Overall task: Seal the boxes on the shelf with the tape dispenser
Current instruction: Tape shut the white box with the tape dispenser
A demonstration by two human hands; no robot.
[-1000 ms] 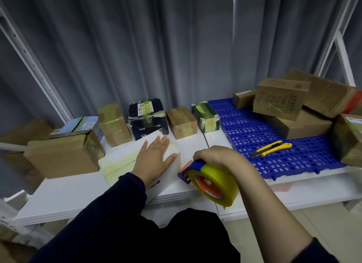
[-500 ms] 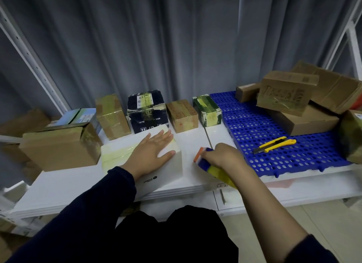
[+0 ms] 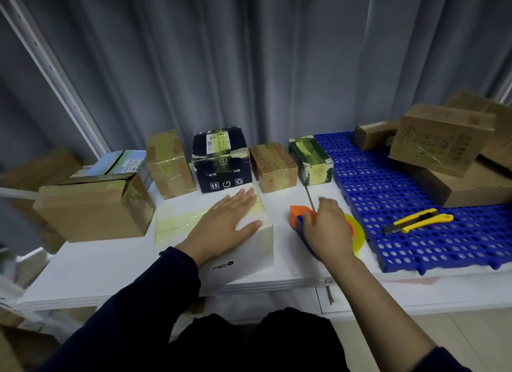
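Our left fingers [image 3: 243, 196] lay straight and close together, thumb spread to the side, pressed flat on the top of the white box [image 3: 246, 261]. The left hand [image 3: 227, 225] covered the box's far right corner, where a strip of yellowish tape [image 3: 177, 219] ran across the lid. The right fingers [image 3: 310, 215] were curled over the tape dispenser [image 3: 296, 214], gripping it, so that only its orange nose and the yellow roll [image 3: 357, 233] showed past the right hand [image 3: 327, 233]. We could not tell how the fingertips sat underneath. The dispenser rested on the white shelf [image 3: 110, 266], just beside the box's right side and apart from it.

Behind the white box stood a row of four: a taped brown box [image 3: 169, 164], a black box [image 3: 221, 161], a small brown box [image 3: 273, 166] and a green-and-white box [image 3: 310, 161]. A larger brown carton [image 3: 94, 208] sat to the left. To the right lay a blue perforated mat [image 3: 388, 183] carrying a yellow utility knife [image 3: 418, 219] and a pile of cartons [image 3: 443, 139]. A grey curtain [image 3: 249, 67] hung behind it all.
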